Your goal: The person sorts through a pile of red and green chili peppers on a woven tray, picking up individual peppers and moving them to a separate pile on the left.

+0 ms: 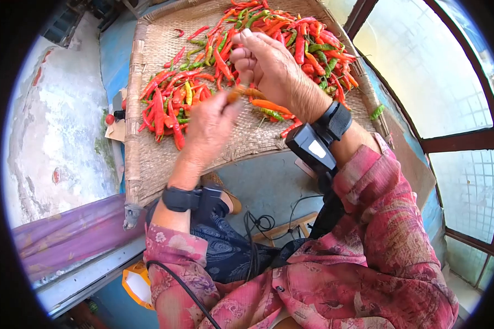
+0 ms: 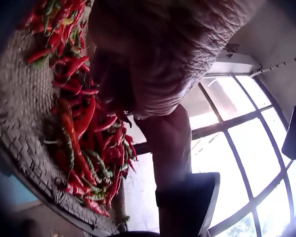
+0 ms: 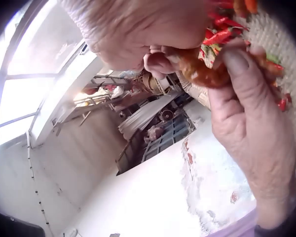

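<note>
Our left hand (image 1: 209, 125) and right hand (image 1: 273, 68) are both pinching one chili (image 1: 239, 94). We are holding it over the tray (image 1: 148, 164), probably for scraps.

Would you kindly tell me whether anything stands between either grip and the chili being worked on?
Nothing visible does: the left grip and right grip both pinch the chili directly, holding it above the tray.

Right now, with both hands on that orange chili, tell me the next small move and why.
Probably pull the hands gently apart: the left hand and right hand both pinch one orange chili between them, above the woven tray, so it looks ready to snap.
</note>
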A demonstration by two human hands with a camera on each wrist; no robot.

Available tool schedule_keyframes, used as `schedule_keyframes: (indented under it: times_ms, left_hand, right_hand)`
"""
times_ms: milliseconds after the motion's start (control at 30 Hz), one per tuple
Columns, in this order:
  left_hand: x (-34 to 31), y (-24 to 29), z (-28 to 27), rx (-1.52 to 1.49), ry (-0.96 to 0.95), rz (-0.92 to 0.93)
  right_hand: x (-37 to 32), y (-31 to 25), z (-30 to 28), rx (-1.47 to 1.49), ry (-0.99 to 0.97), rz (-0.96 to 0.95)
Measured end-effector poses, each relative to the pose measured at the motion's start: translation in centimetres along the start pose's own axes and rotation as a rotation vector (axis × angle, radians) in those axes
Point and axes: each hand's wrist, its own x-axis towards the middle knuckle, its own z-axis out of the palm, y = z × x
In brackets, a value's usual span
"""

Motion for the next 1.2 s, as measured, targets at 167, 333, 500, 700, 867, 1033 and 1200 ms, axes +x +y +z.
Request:
schedule_keyframes:
  times_ms: [167, 333, 500, 700, 867, 1033, 1200]
  left_hand:
    - [-0.6, -3.2, -6.2, 0.348, 0.269, -0.113]
    - [-3.6, -7.8, -11.0, 0.753, 0.254, -0.203]
    - [-3.9, -8.2, -10.9, 0.787, 0.3, -0.182]
    - [-1.2, -5.8, -7.7, 0.546, 0.335, -0.037]
    - [0.4, -4.3, -3.5, 0.359, 0.162, -0.012]
    - [1.2, -3.4, -0.4, 0.151, -0.028, -0.009]
    - [2.6, -1.5, 1.7, -0.285, -0.242, -0.209]
  right_hand:
    - [-0.4, -2.1, -2.9, -1.146, -0.094, -0.512]
    - [-3.1, -0.5, -5.0, -2.117, -0.297, -0.114]
    - [-3.3, 1.1, -5.4, -2.205, -0.385, -0.105]
    - [-2.6, 3.8, -5.4, -2.379, -0.356, -0.121]
    - [-2.1, 3.2, -5.5, -2.214, -0.25, -0.189]
    - [0.4, 1.4, -6.6, -1.755, -0.029, -0.487]
    - [0.0, -0.8, -4.6, -1.265, 0.048, -0.428]
